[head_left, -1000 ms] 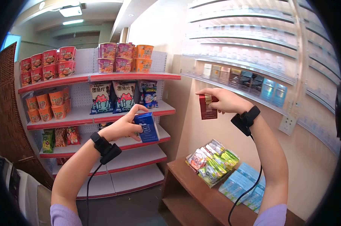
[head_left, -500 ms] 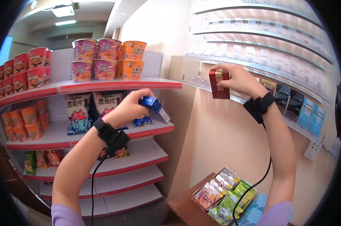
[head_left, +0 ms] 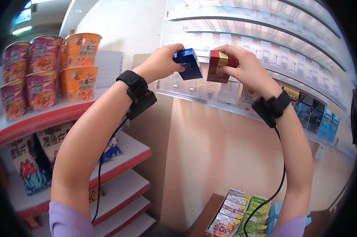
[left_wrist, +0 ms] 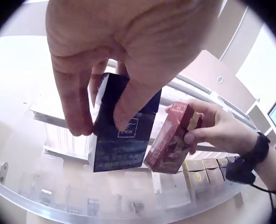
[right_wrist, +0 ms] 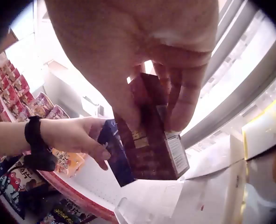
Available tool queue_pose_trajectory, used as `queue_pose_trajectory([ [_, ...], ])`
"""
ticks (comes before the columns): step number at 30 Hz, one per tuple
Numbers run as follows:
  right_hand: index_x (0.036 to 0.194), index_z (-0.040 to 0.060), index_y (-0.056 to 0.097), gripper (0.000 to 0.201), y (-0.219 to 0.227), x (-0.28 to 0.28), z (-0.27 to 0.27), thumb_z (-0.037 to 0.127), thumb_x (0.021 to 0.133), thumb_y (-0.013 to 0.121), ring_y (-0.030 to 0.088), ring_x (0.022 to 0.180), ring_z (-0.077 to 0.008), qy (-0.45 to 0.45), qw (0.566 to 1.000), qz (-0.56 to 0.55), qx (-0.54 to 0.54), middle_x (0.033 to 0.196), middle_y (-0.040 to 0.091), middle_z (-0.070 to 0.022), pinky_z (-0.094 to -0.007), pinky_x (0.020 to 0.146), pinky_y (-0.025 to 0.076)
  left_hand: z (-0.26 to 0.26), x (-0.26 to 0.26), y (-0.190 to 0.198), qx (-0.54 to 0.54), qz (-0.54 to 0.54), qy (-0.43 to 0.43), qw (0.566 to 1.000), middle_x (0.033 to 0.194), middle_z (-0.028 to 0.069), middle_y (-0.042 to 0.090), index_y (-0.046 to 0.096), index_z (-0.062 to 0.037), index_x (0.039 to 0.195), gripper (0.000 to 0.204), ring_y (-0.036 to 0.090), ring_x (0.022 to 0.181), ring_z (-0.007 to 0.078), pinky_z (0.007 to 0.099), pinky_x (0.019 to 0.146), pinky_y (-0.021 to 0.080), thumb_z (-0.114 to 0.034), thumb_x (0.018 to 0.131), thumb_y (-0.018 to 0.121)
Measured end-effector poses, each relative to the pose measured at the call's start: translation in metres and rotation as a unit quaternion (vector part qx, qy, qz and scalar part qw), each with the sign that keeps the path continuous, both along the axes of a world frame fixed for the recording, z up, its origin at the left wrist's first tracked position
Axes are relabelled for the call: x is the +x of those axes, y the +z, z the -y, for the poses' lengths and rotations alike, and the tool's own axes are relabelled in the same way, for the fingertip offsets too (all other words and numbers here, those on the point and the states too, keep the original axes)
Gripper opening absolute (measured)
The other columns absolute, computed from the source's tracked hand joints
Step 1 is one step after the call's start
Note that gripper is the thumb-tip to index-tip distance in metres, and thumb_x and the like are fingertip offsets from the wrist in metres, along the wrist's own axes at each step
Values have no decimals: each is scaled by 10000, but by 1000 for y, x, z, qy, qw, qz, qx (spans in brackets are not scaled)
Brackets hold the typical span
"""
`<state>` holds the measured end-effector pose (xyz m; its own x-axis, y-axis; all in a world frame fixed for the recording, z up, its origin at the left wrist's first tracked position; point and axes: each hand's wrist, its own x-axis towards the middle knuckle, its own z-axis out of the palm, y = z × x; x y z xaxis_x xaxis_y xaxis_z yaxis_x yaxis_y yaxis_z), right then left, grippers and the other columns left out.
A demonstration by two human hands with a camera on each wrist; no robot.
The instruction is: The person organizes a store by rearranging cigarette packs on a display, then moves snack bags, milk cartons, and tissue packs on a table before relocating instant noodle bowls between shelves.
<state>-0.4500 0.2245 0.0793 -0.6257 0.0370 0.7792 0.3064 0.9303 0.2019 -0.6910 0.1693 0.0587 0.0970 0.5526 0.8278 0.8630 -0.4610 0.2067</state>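
My left hand [head_left: 158, 63] pinches a dark blue cigarette pack [head_left: 189, 65] between thumb and fingers, its printed face towards me. Beside it my right hand [head_left: 247, 71] grips a dark red cigarette pack [head_left: 217, 71] with a gold band at its top. The packs are held side by side in front of a clear display rack [head_left: 186, 94]. In the left wrist view the thumb lies across the face of the blue pack [left_wrist: 124, 144]. From the right wrist, a white barcode label shows on the side of the red pack [right_wrist: 152, 154].
Black and light blue packs [head_left: 326, 122] stand on the rack's lower right shelf. At left, noodle cups [head_left: 40, 91] fill a red-edged shelf [head_left: 44, 122], with snack bags [head_left: 30, 166] below. A box of snack packets [head_left: 233, 213] sits on a brown cabinet [head_left: 204, 211].
The view has turned right and up towards the rack. My left hand has raised the blue pack and brought it close to the red one, which has also risen.
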Motion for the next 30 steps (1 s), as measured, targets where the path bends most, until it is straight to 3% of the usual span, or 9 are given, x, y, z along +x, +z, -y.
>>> queue_pose_trajectory([
  [1,1109,43,586,334,3,-3,0,67,776,600,636,873,-293,-15,1000,-4,3,970,645,-170,-349,798,499,-7,-2,2,-11,-26,-1,1000,946,123,621,537,-22,1116,384,610,761,186,300,680,514,-20,763,687],
  [3,1166,86,569,381,5,-10,-1,73,792,642,623,890,-183,-48,998,-15,-27,987,643,-94,-312,812,500,-19,-8,9,-21,-56,-14,998,958,129,626,530,-21,1129,388,617,735,186,299,645,524,-29,773,683],
  [5,1185,97,559,399,4,-17,-5,85,797,650,622,897,-179,-56,997,-18,-52,997,645,-92,-311,820,500,-28,-12,12,-62,-95,-13,993,1027,188,635,552,-6,1124,413,617,961,320,373,810,510,-31,736,690],
  [10,1224,129,548,440,-2,-38,-11,94,799,653,613,936,-199,-116,992,7,-49,1049,628,-98,-319,838,500,-40,-17,17,-124,-92,-57,986,1090,198,603,457,-13,1213,467,638,920,294,369,732,544,-5,781,637],
  [13,1193,95,568,412,-3,-41,-15,116,788,637,602,918,-309,-164,985,1,53,986,600,-152,-360,816,496,-55,-18,14,-59,-112,-48,991,1168,183,530,357,-121,1230,468,627,879,252,336,709,550,-16,840,593],
  [14,1193,95,568,412,-3,-42,-15,116,788,637,602,918,-309,-168,984,3,54,986,600,-152,-360,816,496,-59,-19,11,-57,-111,-52,991,1168,183,530,357,-121,1230,468,627,879,252,336,709,550,-16,840,593],
  [16,1187,121,577,397,-9,-43,-13,127,795,644,589,909,-305,-219,973,-10,77,974,548,-135,-372,800,496,-64,-20,1,6,-119,-75,990,1217,189,454,349,-147,1234,509,584,1008,313,370,832,526,-11,817,607],
  [19,1183,135,580,393,-19,-42,-11,128,797,653,596,895,-301,-199,976,-29,82,995,530,-127,-376,791,502,-65,-18,-8,25,-92,-104,990,1184,180,440,362,-150,1229,549,548,1066,357,390,918,489,-8,776,638],
  [30,1269,60,472,630,-38,-45,-11,74,700,742,594,976,-344,-218,969,-41,105,1203,409,-146,-391,820,515,-76,-23,-24,169,-118,-120,971,1213,146,417,430,-114,1232,612,555,1059,350,382,894,498,-2,702,714],
])
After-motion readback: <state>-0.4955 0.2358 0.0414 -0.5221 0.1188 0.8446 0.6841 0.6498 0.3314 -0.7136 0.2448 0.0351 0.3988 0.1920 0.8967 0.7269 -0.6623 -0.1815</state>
